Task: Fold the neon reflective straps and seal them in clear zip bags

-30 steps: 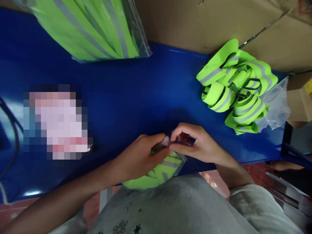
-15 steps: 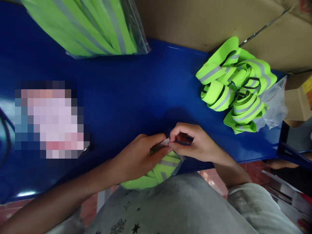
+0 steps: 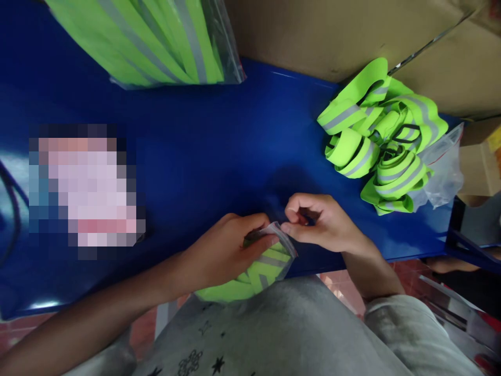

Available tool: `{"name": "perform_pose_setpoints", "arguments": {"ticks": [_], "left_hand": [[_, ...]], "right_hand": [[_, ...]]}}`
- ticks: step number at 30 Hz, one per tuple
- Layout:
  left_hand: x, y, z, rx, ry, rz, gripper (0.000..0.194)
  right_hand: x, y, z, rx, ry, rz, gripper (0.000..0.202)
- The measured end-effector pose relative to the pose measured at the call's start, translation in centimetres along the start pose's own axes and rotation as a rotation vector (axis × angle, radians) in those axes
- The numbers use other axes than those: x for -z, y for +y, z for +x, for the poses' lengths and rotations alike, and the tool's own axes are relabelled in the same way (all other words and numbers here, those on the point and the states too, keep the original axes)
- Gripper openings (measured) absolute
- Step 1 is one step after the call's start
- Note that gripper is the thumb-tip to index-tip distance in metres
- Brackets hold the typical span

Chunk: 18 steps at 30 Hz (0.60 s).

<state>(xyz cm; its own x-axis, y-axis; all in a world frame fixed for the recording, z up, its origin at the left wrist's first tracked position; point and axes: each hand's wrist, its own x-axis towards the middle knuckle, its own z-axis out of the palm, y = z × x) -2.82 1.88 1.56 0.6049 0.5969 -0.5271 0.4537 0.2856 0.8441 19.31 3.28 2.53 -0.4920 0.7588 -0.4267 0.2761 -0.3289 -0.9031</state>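
A clear zip-lock bag (image 3: 287,245) with a folded neon-yellow reflective vest or strap (image 3: 250,282) in it is held low at the table's front edge, close to my body. My left hand (image 3: 235,245) pinches the bag near its zip top, thumb on the near side and fingers behind. Just right of the bag's upper corner is my right hand (image 3: 321,222), its fingers curled and a small gap between thumb and forefinger. The right thumb tip is very near the bag's edge; nothing shows in that hand.
On the blue table (image 3: 211,146), a heap of yellow reflective straps (image 3: 387,136) lies at right beside an empty-looking plastic bag (image 3: 442,167). A larger bag of yellow reflective material (image 3: 156,47) lies at the back left. Cardboard boxes (image 3: 289,31) stand behind. A pixelated area covers something at left.
My right hand has let go of the bag's top corner and moved slightly right and up. My left hand still grips the bag, whose zip edge now shows more.
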Motion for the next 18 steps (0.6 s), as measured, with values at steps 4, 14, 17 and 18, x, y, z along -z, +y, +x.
{"name": "perform_pose_setpoints", "arguments": {"ticks": [4, 14, 17, 18], "left_hand": [[0.0, 0.0, -0.1, -0.009, -0.008, -0.019, 0.035], [0.0, -0.2, 0.0, -0.037, 0.013, -0.009, 0.031], [0.0, -0.3, 0.0, -0.121, 0.010, 0.006, 0.030], [0.0, -0.3, -0.1, -0.166, 0.008, 0.024, 0.030]], "right_hand": [[0.3, -0.1, 0.0, 0.042, -0.012, -0.089, 0.020], [-1.0, 0.3, -0.1, 0.145, 0.015, -0.139, 0.010], [-1.1, 0.0, -0.3, 0.195, 0.096, -0.180, 0.008], [-1.1, -0.1, -0.3, 0.206, 0.115, -0.189, 0.007]]}}
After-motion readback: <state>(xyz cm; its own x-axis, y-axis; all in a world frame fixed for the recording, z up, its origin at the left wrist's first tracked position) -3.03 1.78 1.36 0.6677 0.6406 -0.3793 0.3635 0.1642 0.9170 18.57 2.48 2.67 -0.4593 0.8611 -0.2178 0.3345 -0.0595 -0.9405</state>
